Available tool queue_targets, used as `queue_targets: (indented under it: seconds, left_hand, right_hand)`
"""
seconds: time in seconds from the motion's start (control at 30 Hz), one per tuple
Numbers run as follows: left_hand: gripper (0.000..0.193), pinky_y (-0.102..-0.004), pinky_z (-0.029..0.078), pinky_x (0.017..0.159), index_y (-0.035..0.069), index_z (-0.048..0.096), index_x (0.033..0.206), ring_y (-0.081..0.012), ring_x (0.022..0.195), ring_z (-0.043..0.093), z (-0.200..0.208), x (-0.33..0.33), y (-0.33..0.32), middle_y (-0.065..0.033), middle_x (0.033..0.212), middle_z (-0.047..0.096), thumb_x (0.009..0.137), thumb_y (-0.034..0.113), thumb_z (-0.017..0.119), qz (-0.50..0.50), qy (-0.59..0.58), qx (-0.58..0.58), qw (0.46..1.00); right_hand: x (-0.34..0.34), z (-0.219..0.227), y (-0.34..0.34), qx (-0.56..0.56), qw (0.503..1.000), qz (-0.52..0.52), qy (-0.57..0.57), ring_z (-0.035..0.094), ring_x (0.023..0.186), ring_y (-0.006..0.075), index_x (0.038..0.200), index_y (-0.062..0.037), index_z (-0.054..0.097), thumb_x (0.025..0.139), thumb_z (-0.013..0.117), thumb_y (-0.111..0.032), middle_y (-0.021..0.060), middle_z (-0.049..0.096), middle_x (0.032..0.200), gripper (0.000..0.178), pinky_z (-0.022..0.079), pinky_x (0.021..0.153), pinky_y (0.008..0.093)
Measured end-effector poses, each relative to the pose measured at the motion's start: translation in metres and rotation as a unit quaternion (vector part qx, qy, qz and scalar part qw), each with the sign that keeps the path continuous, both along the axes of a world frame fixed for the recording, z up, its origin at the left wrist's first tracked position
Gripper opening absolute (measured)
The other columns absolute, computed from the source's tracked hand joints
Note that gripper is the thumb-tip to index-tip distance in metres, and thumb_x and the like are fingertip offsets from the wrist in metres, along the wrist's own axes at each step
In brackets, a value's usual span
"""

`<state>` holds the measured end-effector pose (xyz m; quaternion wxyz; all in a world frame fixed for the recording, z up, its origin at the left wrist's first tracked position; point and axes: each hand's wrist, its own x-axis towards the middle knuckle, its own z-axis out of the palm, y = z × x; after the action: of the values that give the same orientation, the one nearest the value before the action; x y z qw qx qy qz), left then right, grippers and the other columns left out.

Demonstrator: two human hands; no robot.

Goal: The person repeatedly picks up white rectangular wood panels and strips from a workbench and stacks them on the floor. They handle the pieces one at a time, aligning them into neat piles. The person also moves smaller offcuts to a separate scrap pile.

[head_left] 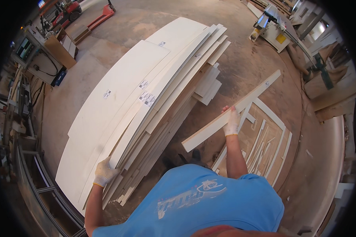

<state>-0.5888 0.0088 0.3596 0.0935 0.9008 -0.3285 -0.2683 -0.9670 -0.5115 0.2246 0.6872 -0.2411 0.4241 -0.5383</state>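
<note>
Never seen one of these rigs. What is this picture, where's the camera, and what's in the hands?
There's no machine arm here: it's a person working with their own two hands, in pale gloves. The single picture comes from a fisheye camera on the person's head, looking down, so straight edges bend and the corners go black. Picture left is the person's left. The blue shirt at the bottom is the wearer's.

The right hand holds a long, narrow white board with a brown edge. The left hand touches the near end of a tall stack of panels; whether it grips one is unclear. Printed labels sit on the stack's white top. To the right, thin pale strips lie on a brown surface.
</note>
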Motion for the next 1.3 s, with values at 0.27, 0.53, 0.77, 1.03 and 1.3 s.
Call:
queue_targets:
  seconds: [0.27, 0.53, 0.77, 1.03, 1.3]
  left_hand:
    - [0.075, -0.0468, 0.056, 0.098, 0.005, 0.066, 0.139, -0.0379, 0.113, 0.069, -0.001, 0.018, 0.026, -0.0208, 0.115, 0.070, 0.071, 0.034, 0.080, -0.046, -0.062, 0.013, 0.997]
    - [0.064, -0.0521, 0.049, 0.099, 0.009, 0.063, 0.133, -0.0406, 0.118, 0.059, -0.024, -0.023, 0.035, -0.0167, 0.121, 0.065, 0.077, 0.030, 0.085, -0.019, -0.287, -0.077, 0.955]
    - [0.058, -0.0525, 0.049, 0.100, 0.008, 0.061, 0.131, -0.0415, 0.118, 0.059, -0.045, -0.026, 0.034, -0.0178, 0.123, 0.065, 0.080, 0.027, 0.084, 0.105, -0.278, -0.114, 0.948]
    - [0.047, -0.0503, 0.052, 0.097, 0.012, 0.069, 0.121, -0.0385, 0.117, 0.061, -0.045, -0.026, -0.002, -0.0143, 0.120, 0.068, 0.082, 0.035, 0.083, 0.110, -0.278, -0.066, 0.952]
    - [0.073, -0.0487, 0.048, 0.112, 0.002, 0.062, 0.139, -0.0401, 0.129, 0.060, 0.038, -0.098, -0.100, -0.0228, 0.138, 0.065, 0.081, 0.038, 0.088, 0.129, -0.232, -0.100, 0.959]
  right_hand:
    - [0.001, 0.016, 0.019, -0.049, 0.996, -0.047, 0.057, 0.071, 0.089, 0.0250, 0.117, -0.0046, 0.059, 0.105, 0.068, -0.026, 0.0110, 0.070, 0.101, 0.026, 0.062, 0.082, 0.0412]
    - [0.019, 0.038, 0.024, -0.083, 0.993, 0.004, 0.080, 0.071, 0.085, 0.0245, 0.113, -0.0013, 0.062, 0.104, 0.069, -0.023, 0.0125, 0.071, 0.100, 0.024, 0.062, 0.083, 0.0399]
    - [0.032, 0.049, 0.027, -0.124, 0.986, 0.051, 0.095, 0.071, 0.092, 0.0251, 0.115, -0.0030, 0.061, 0.103, 0.072, -0.028, 0.0120, 0.070, 0.105, 0.030, 0.061, 0.087, 0.0401]
    - [0.025, 0.046, -0.002, -0.151, 0.980, 0.108, 0.070, 0.068, 0.089, 0.0192, 0.117, -0.0034, 0.062, 0.101, 0.075, -0.021, 0.0062, 0.068, 0.099, 0.027, 0.059, 0.083, 0.0361]
    - [0.054, 0.052, 0.002, -0.127, 0.980, 0.116, 0.101, 0.063, 0.104, 0.0180, 0.130, -0.0021, 0.063, 0.098, 0.077, -0.015, 0.0045, 0.068, 0.117, 0.037, 0.054, 0.094, 0.0349]
